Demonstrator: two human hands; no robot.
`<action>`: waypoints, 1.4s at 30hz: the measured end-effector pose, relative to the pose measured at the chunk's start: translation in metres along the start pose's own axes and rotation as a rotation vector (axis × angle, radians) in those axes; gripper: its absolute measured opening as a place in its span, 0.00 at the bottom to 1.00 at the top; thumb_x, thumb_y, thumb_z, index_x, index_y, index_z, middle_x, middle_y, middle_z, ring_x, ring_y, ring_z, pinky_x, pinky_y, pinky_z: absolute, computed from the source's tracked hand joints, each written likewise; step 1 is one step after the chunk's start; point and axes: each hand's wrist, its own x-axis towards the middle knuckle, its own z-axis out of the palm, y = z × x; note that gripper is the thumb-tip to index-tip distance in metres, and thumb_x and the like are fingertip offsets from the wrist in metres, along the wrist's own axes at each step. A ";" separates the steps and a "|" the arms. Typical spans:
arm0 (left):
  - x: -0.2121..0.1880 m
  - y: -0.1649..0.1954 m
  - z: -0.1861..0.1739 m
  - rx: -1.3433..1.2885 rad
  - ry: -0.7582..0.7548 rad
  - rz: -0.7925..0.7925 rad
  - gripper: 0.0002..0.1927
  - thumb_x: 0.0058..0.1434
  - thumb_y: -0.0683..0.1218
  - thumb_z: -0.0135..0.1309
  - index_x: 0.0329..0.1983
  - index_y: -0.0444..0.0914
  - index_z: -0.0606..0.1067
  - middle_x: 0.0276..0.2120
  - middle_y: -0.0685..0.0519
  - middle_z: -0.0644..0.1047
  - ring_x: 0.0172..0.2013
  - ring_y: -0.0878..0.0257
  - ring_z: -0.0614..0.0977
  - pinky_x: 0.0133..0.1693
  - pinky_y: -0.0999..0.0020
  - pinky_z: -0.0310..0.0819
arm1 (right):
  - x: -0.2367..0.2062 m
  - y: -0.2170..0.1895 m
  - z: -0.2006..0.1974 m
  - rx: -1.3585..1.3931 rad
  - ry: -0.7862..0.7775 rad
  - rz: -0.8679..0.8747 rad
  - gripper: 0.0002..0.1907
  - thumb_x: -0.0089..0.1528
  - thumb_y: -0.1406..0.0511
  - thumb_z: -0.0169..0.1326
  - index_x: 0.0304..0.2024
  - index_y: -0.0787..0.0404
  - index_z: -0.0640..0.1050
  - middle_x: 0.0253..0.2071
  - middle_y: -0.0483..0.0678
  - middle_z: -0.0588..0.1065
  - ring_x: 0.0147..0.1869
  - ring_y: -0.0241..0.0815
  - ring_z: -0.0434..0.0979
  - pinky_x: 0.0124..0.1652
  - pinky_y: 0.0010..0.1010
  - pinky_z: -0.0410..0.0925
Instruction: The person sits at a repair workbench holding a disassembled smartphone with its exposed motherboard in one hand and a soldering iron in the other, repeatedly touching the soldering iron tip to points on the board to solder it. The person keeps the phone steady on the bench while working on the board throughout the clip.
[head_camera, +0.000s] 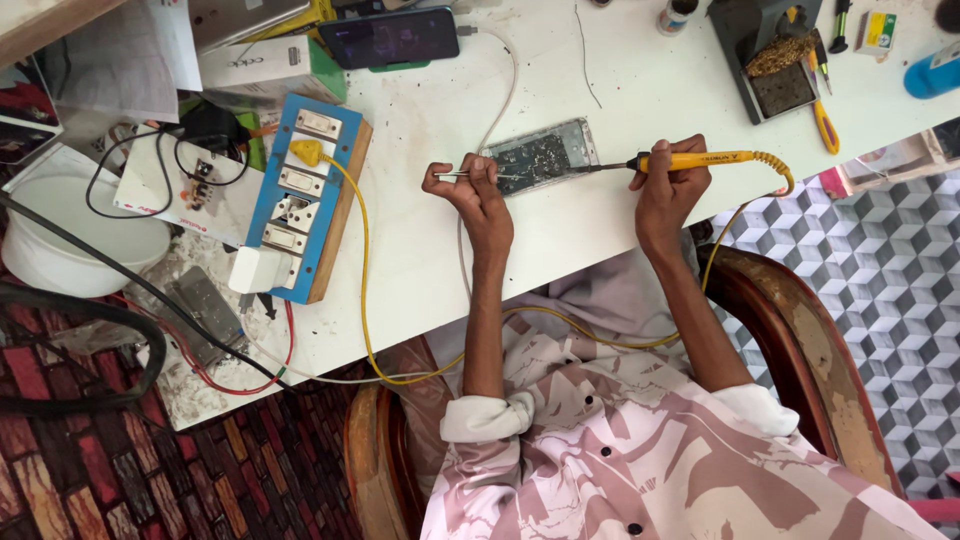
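Left hand (478, 195) pinches tweezers (462, 176) – right hand (668, 190) grips yellow soldering iron (700, 160), tip on opened phone (540, 157) between hands, long axis along worktop (560, 250) front edge.

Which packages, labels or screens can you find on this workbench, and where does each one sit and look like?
Phone: top centre of the table, flat dark rectangle, screen dimly lit, on a green stand.
White box: left of the phone, oblong carton with a green side.
Small yellow-green packet: top right corner, near the soldering stand.
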 end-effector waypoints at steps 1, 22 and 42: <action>0.000 0.001 0.000 -0.024 0.005 -0.006 0.12 0.78 0.41 0.37 0.52 0.44 0.47 0.30 0.51 0.62 0.35 0.64 0.63 0.43 0.68 0.62 | 0.000 0.002 0.000 0.021 -0.001 -0.008 0.11 0.75 0.68 0.49 0.38 0.63 0.65 0.29 0.46 0.67 0.26 0.33 0.67 0.28 0.25 0.65; -0.002 0.003 0.002 0.035 -0.014 -0.010 0.12 0.79 0.43 0.37 0.51 0.45 0.47 0.30 0.51 0.63 0.35 0.64 0.63 0.44 0.69 0.62 | -0.008 -0.004 0.000 -0.071 0.027 -0.078 0.12 0.76 0.66 0.50 0.39 0.64 0.65 0.30 0.47 0.67 0.28 0.34 0.68 0.30 0.25 0.68; -0.001 -0.002 -0.002 -0.002 -0.012 -0.009 0.12 0.78 0.40 0.37 0.52 0.44 0.47 0.31 0.51 0.63 0.35 0.64 0.63 0.44 0.69 0.63 | -0.002 -0.001 -0.002 -0.087 0.016 0.011 0.13 0.77 0.66 0.49 0.37 0.63 0.66 0.29 0.45 0.67 0.25 0.32 0.65 0.28 0.24 0.64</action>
